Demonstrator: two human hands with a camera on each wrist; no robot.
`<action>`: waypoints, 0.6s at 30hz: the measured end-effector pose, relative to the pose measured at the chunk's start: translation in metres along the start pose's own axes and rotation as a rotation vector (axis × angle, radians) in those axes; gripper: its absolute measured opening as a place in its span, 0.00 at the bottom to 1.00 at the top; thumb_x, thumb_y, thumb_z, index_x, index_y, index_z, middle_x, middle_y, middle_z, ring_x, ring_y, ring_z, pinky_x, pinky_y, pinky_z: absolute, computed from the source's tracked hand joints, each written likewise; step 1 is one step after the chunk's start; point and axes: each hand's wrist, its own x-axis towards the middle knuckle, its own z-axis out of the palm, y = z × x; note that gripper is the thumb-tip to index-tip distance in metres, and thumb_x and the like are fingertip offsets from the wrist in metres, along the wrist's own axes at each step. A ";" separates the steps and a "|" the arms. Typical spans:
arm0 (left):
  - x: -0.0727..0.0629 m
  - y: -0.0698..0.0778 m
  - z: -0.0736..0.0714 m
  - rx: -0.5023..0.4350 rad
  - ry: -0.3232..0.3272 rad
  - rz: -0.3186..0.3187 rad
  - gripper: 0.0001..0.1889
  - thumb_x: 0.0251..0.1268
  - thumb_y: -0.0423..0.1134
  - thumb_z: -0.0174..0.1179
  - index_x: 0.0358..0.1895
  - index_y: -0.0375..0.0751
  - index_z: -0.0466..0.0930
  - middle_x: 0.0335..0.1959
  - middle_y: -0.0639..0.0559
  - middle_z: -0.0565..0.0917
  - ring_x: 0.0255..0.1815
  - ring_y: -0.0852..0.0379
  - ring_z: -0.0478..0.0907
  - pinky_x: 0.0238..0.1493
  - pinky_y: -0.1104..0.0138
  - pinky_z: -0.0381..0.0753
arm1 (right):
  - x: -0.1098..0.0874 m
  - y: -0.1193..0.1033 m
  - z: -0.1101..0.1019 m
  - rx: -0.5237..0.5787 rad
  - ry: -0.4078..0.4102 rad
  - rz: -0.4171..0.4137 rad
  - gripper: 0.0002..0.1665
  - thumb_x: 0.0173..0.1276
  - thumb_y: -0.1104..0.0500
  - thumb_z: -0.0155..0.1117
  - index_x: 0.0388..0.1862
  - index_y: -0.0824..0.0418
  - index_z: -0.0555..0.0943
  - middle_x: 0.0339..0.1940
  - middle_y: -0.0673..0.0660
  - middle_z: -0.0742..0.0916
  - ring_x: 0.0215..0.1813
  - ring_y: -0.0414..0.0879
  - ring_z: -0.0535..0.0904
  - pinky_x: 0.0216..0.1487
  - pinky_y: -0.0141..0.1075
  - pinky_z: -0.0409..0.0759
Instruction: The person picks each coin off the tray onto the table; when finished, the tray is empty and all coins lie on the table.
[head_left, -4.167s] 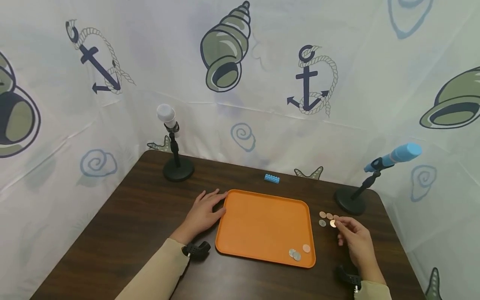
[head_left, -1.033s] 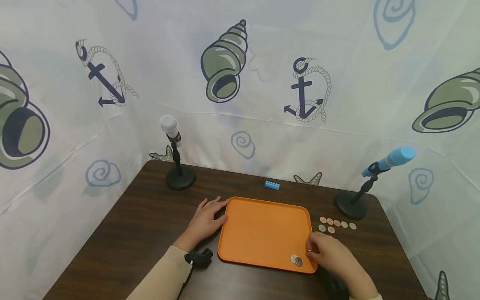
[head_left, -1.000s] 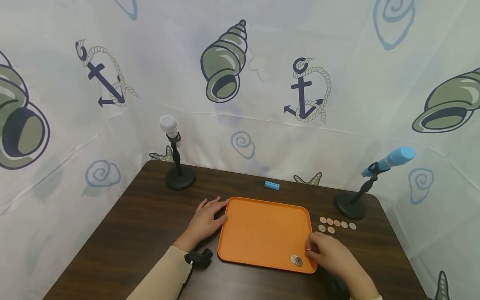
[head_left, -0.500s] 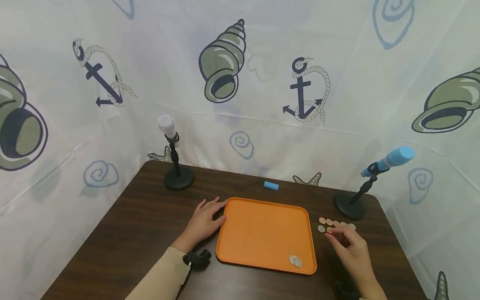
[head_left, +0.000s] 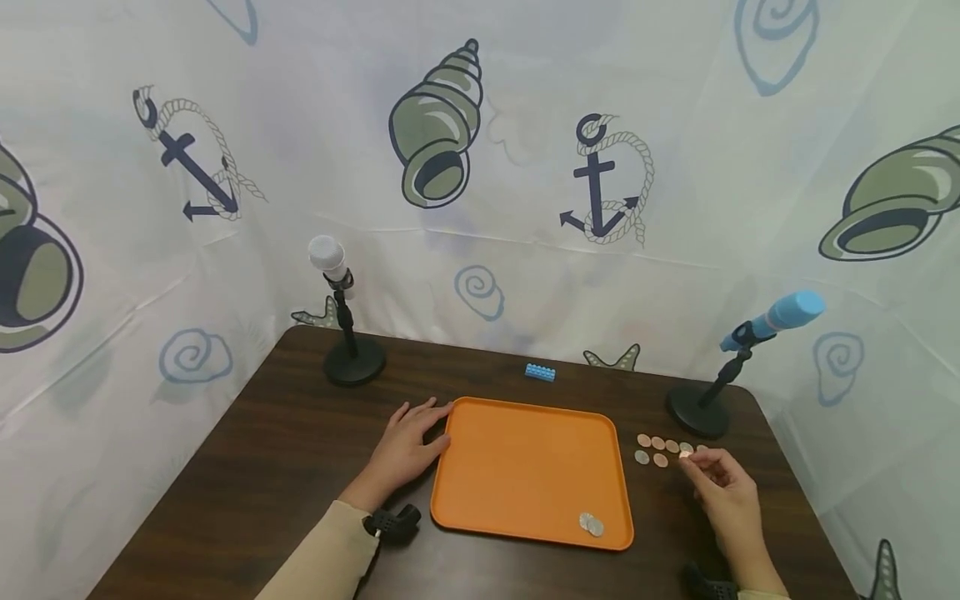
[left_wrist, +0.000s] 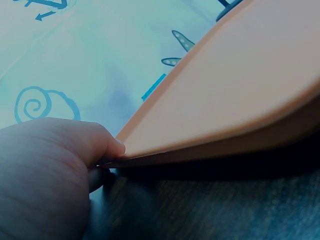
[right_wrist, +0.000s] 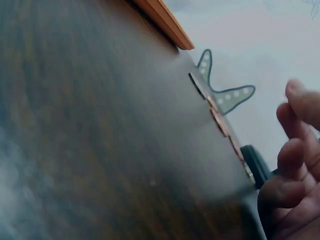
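Observation:
In the head view, my right hand (head_left: 726,496) pinches a copper coin (head_left: 685,455) between thumb and fingertips, just over the table at the right end of the nearer row of coins. Two rows lie there, copper coins (head_left: 660,460) mixed with silvery ones (head_left: 642,457), and the hand partly covers the right end. My left hand (head_left: 408,446) rests with spread fingers at the left edge of an orange tray (head_left: 525,467); the left wrist view shows its thumb (left_wrist: 107,145) touching the rim. Two overlapping silvery coins (head_left: 595,527) lie in the tray's near right corner.
A blue toy brick (head_left: 540,372) lies behind the tray. At the back left stands a black stand (head_left: 354,360) with a white-topped piece; at the back right, close to the coins, another stand (head_left: 698,410) holds a blue cylinder (head_left: 791,310). A patterned cloth hangs behind the table.
My right hand has picked the copper coin out of the tray's near right corner and carried it right to the nearer coin row. My left hand has stayed at the tray's edge.

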 end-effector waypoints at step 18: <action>0.001 0.002 0.001 0.022 -0.001 0.011 0.33 0.80 0.50 0.66 0.83 0.54 0.72 0.82 0.53 0.76 0.89 0.46 0.62 0.91 0.38 0.42 | 0.023 0.000 -0.003 -0.251 -0.224 0.258 0.34 0.78 0.43 0.72 0.70 0.63 0.78 0.37 0.40 0.89 0.30 0.43 0.81 0.25 0.36 0.80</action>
